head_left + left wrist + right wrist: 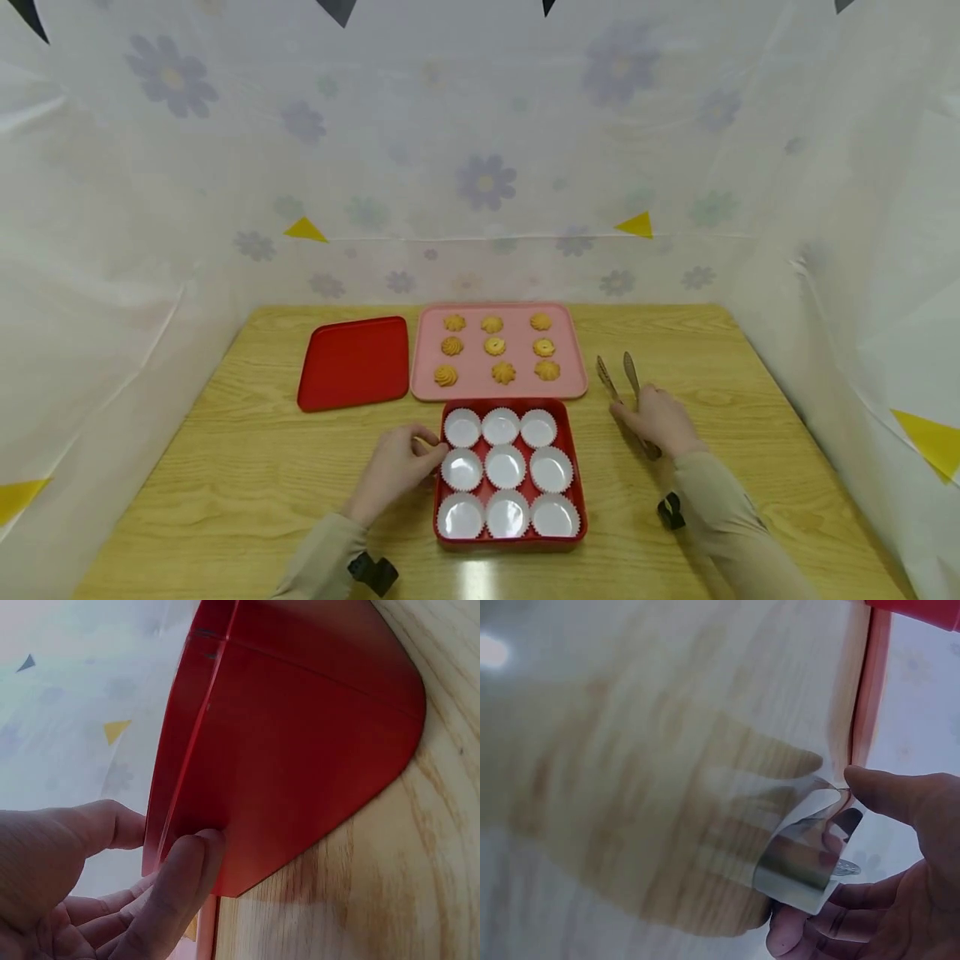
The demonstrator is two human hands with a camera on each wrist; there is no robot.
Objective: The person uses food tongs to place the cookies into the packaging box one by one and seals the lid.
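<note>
At the near middle of the wooden table (247, 467) sits the red box (510, 542) — a square, shallow tin with rounded corners, glossy on its outer wall, holding nine white fluted paper cups (506, 465) in three rows of three, each cup standing open and showing nothing inside. Our left hand (397, 465) rests against the box's left wall, the fingers curled and the fingertips touching the red side near the middle row; from the left wrist view the thumb (176, 881) presses flat on that outer wall while the other fingers bend below it, a light hold at the edge rather than a full wrap. Our right hand (662, 421) lies on the table just to the right of the box, closed around the handle end of a pair of metal tongs (618, 377) whose two arms splay away from us — the right wrist view shows the shiny bent end (806, 859) pinched between thumb and fingers. Just behind the box a pink tray (573, 379) carries nine golden swirl cookies (494, 345), also three by three. Left of that tray, touching or nearly touching it, a red lid (354, 363) lies flat.
</note>
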